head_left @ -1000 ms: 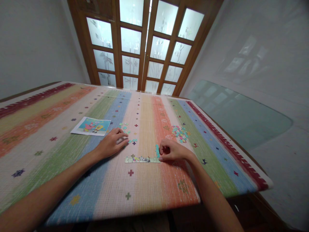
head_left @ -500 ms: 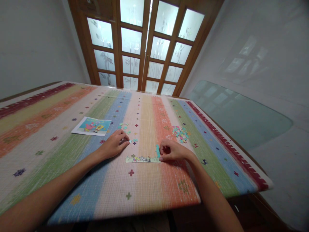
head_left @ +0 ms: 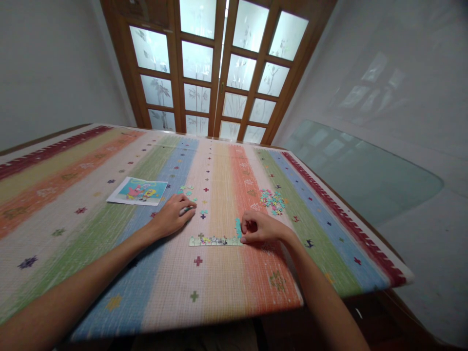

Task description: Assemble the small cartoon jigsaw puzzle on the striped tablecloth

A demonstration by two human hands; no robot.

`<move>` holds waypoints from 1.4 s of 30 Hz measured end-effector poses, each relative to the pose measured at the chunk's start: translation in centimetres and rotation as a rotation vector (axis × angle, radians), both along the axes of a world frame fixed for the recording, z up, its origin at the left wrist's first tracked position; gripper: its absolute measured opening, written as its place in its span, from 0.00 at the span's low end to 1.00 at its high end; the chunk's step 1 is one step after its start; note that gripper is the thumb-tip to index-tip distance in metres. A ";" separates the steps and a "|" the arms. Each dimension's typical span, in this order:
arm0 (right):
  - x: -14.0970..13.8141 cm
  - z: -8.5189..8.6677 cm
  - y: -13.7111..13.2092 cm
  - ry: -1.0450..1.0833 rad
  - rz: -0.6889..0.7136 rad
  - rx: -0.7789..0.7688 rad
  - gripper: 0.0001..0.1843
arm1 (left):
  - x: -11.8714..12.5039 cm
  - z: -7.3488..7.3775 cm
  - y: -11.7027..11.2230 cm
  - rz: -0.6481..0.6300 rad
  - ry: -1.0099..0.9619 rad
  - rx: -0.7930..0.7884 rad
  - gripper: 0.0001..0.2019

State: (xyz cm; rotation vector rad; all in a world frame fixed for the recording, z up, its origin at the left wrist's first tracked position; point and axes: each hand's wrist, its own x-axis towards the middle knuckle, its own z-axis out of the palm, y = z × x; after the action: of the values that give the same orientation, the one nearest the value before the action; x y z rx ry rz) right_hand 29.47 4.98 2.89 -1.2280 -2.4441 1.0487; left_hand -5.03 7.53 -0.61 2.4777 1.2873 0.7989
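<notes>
A row of joined jigsaw pieces point(head_left: 215, 241) lies flat on the cloth in front of me, and a short turquoise column point(head_left: 238, 227) rises from its right end. My right hand point(head_left: 261, 227) is curled at that corner, thumb and fingertips against the edge. Between the bent fingers of my left hand point(head_left: 173, 213) a small jigsaw piece point(head_left: 185, 210) shows, partly covered. Just right of these fingers rests a loose turquoise piece point(head_left: 204, 212). More loose pieces point(head_left: 188, 190) are scattered beyond the left hand.
A heap of mixed jigsaw pieces point(head_left: 273, 201) sits beyond my right hand. On the left lies a cartoon picture sheet point(head_left: 139, 191). The striped tablecloth point(head_left: 223, 170) covers the table, whose near edge faces me. Wooden glass-paned doors point(head_left: 219, 73) stand behind it.
My left hand has drawn slightly back and left, and the piece that lay at its fingertips is now in its fingers. The right hand stays at the corner.
</notes>
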 end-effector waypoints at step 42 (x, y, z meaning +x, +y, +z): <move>0.0 -0.3 0.1 0.016 -0.017 -0.004 0.13 | -4.3 -0.4 4.9 0.219 0.193 0.054 0.26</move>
State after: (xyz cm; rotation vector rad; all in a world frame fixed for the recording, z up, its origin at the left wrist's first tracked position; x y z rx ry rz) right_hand 29.44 5.09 2.62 -1.2345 -2.4167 1.0558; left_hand -9.34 12.46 -0.98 2.5377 1.6477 0.6621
